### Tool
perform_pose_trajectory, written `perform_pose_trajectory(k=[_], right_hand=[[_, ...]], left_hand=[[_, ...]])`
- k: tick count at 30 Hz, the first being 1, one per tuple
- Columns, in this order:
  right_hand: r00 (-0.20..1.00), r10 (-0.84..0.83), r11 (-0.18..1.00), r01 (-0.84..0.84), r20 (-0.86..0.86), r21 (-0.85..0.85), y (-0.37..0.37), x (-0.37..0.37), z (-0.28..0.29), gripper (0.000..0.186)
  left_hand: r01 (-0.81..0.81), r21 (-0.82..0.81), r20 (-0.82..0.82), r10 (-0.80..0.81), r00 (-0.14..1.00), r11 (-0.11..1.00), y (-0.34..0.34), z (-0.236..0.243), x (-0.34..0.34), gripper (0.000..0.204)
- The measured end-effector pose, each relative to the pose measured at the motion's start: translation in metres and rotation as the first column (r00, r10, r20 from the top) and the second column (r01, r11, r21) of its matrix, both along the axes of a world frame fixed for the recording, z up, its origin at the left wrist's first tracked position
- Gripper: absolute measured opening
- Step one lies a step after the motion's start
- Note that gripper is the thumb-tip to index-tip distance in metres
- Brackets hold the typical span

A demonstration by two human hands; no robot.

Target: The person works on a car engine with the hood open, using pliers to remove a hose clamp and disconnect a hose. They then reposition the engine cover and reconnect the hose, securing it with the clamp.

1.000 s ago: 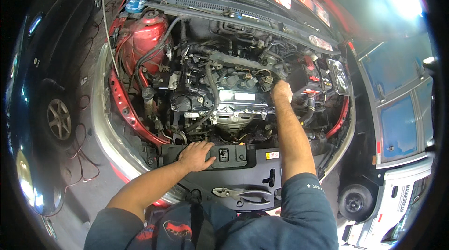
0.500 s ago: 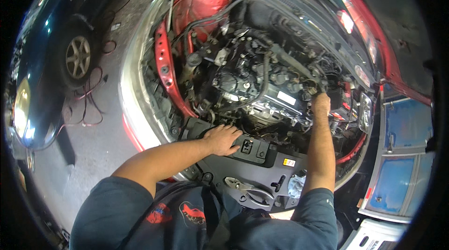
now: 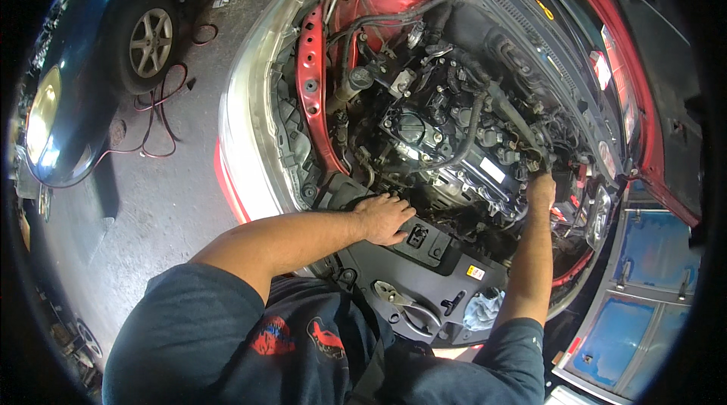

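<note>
My left hand [image 3: 384, 218] lies palm down on the black plastic cover [image 3: 362, 261] at the front of a car's engine bay, its fingers spread. My right hand [image 3: 541, 189] reaches into the right end of the bay, beside the engine [image 3: 424, 134] and below a thick dark hose [image 3: 515, 113]. Its fingers curl in among dark parts, and what they grip is hidden. On the cover lie large pliers [image 3: 409, 306] and a crumpled light-blue rag [image 3: 483, 309].
A red crossbar [image 3: 311, 76] and pale headlight [image 3: 261, 110] border the bay's left side. Further left stands a dark car [image 3: 72, 64], with a thin red hose [image 3: 155, 113] looped on the floor. Blue cabinet doors [image 3: 657, 250] stand at the right.
The whole view has shifted, so the engine bay sits further right and my shoulders lean slightly. My left hand stays on the cover and my right hand stays at the same spot by the engine.
</note>
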State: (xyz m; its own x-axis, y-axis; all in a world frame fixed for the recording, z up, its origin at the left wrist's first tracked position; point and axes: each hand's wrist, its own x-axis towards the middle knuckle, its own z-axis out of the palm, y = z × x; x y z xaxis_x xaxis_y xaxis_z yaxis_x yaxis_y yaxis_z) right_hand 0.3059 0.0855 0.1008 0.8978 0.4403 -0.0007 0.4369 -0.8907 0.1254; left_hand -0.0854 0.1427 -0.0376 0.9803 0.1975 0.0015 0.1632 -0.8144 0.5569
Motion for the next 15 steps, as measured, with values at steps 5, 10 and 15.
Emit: perform_pose_trajectory(k=[5,10,15], right_hand=[[0.999,-0.047,0.998,0.047,0.0,0.034,-0.0041,0.0021,-0.006,0.034],[0.999,-0.036,0.999,0.036,-0.016,0.031,-0.0039,-0.0026,-0.0052,0.037],[0.996,-0.083,0.997,0.083,-0.042,-0.005,0.003,-0.0069,0.002,0.034]], left_hand=[[-0.01,0.01,0.05,0.009,0.999,1.0,-0.0006,-0.0027,0.0001,0.057],[-0.011,0.019,0.05,0.01,0.999,1.0,-0.0016,-0.0051,0.001,0.057],[-0.006,0.01,0.038,0.006,0.999,1.0,0.0011,-0.0015,0.0012,0.057]])
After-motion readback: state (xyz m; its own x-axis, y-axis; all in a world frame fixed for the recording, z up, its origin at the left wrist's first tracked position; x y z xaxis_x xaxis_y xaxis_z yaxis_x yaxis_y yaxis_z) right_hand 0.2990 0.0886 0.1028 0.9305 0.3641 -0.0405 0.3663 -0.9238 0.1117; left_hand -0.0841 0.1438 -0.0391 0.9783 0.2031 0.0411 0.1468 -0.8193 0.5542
